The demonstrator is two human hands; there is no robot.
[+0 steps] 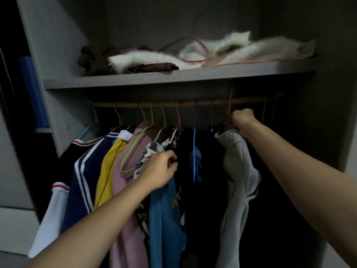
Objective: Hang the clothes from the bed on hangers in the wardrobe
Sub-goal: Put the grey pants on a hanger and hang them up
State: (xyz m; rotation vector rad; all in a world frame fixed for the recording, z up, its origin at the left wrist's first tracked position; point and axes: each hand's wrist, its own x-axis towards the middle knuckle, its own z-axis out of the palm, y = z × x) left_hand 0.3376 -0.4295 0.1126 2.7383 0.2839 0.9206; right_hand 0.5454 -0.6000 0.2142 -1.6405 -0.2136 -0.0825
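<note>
The right hand (pixel 242 120) grips the pink hanger (pixel 229 105) at its neck, the pale top (pixel 237 171) on it and the hook at the rod (pixel 193 103); the left hand (pixel 160 169), fingers curled into the dark clothes (pixel 185 147), should hold the gap wide until the hook seats squarely.

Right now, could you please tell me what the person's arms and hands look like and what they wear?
Both forearms are bare to the frame's edge; no sleeves show. The left hand and right hand wear no gloves, and no watch, bracelet or ring is visible in the dim light.
</note>
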